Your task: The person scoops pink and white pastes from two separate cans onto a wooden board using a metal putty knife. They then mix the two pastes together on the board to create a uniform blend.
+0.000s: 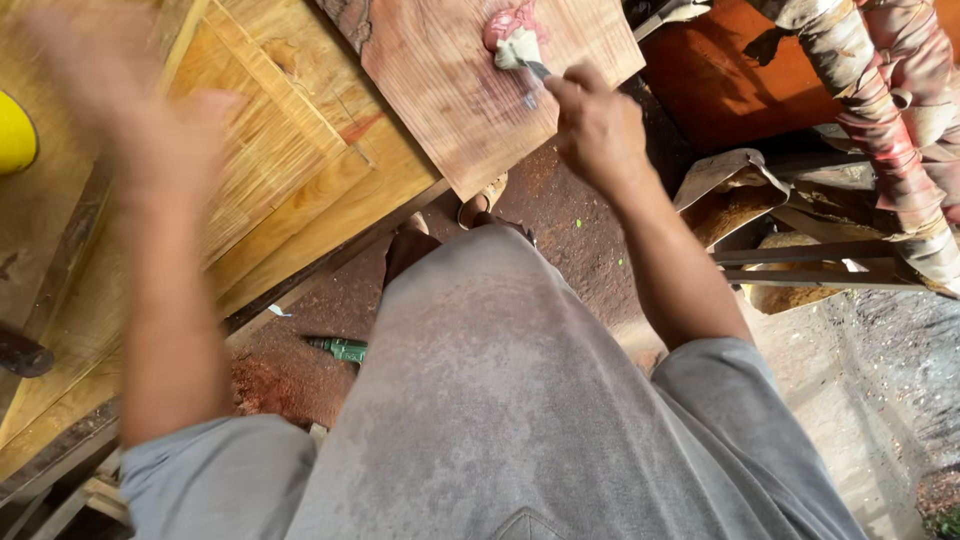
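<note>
While the right hand (598, 128) clamps a brush (515, 45) against the board (450, 90), the blurred left hand (120, 110) hovers, finger state indeterminable.

No packages, labels, signs or screens anywhere in view — only bare wood, dirt floor and cloth, none of it carrying a printed face or a display of any kind.

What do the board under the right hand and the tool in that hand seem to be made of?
The board looks like raw, unfinished wood: visible grain, matte reddish-brown surface, rough edge. The tool in the right hand seems to be a brush or scraper with a dark, possibly metal shank; its pale head is smeared with pinkish paste, so its material is unclear.
</note>
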